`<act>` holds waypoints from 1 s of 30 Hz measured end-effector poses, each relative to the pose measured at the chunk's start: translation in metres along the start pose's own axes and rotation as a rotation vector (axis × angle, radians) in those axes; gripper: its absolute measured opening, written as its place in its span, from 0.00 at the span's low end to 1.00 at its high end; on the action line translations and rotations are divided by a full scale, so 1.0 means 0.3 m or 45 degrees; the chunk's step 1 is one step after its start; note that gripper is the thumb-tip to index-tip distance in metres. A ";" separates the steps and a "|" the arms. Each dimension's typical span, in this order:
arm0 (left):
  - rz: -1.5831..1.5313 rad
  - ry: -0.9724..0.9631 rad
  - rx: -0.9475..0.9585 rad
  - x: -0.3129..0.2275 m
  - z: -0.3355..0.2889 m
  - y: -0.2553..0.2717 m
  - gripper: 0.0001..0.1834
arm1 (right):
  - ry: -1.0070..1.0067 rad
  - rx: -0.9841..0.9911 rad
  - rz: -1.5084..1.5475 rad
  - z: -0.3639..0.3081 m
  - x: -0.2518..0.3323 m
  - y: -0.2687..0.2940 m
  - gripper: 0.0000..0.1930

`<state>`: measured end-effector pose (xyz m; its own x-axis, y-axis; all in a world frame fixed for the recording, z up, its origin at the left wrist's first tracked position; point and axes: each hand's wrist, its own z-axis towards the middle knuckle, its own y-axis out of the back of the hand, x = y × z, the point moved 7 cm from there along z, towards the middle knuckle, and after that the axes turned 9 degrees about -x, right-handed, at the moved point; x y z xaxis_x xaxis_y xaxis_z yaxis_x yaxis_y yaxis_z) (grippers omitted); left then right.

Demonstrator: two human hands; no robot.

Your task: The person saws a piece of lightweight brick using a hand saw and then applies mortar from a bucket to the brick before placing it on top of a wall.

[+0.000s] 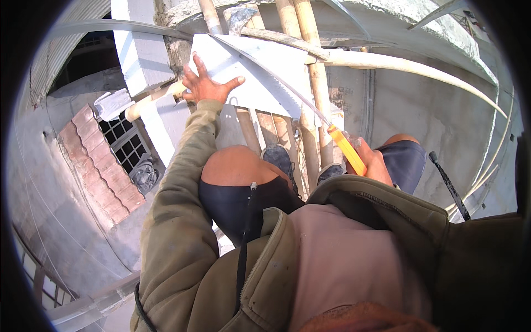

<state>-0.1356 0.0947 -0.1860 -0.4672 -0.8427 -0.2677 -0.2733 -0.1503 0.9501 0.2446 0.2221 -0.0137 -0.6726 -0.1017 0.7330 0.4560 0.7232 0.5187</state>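
Note:
My left hand lies with spread fingers on the left part of a white block, pressing on its top. My right hand is wrapped around the orange handle of a handsaw. The saw's long toothed blade crosses the block's top face diagonally, its tip by the far left edge. Whether the teeth are cutting into the block, I cannot tell. Just beyond the block lies a tool with a wooden handle and a grey metal head.
Bamboo poles run under and beside the block, with my shoes among them. More white blocks form a wall top at left. Far below are roof tiles and a barred window. A curved bamboo pole reaches right.

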 end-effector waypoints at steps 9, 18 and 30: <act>-0.013 0.115 0.028 -0.022 0.004 0.001 0.87 | 0.190 0.079 -0.219 0.014 0.040 0.037 0.13; -0.059 0.250 0.183 -0.048 0.067 0.001 0.86 | 0.220 0.016 -0.176 0.132 0.070 -0.006 0.12; -0.677 0.372 0.197 0.234 0.348 -0.005 0.50 | 0.316 -0.092 -0.057 0.030 -0.087 -0.132 0.12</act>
<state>-0.2560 0.0897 -0.2230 0.0094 -0.7829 -0.6221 -0.5338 -0.5300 0.6589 0.2387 0.2021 -0.0572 -0.5333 -0.3035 0.7896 0.4754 0.6645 0.5765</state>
